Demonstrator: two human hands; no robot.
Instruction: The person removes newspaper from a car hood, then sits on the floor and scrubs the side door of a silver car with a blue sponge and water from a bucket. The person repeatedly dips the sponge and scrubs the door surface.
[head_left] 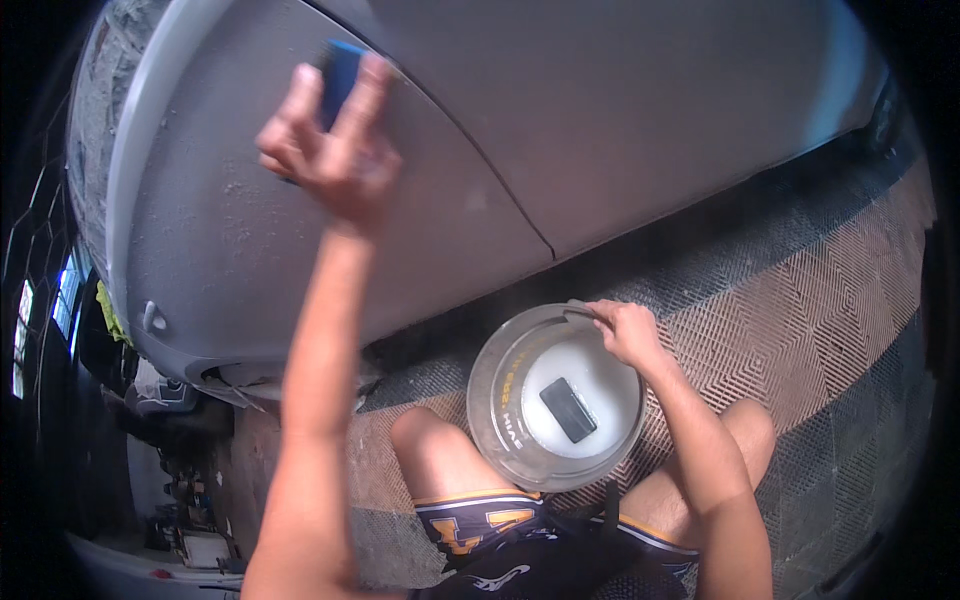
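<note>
My left hand [335,150] is raised to the car's grey rear panel [220,200], its fingers spread around a blue sanding block [342,80] held against the surface. The hand is slightly blurred. Wet specks and residue dot the panel around it. Lower right, my right hand [625,330] grips the upper rim of a translucent grey bucket [490,400], which stands tilted between my knees. Whitish, sudsy liquid [545,370] fills its bottom. A dark rectangular block [568,410] lies in that liquid.
A seam separates the rear panel from the grey door [650,110]. Clear plastic film [100,110] covers the area at the panel's left edge. Patterned floor tiles [800,280] run beneath the car. Assorted items [195,510] stand at the lower left.
</note>
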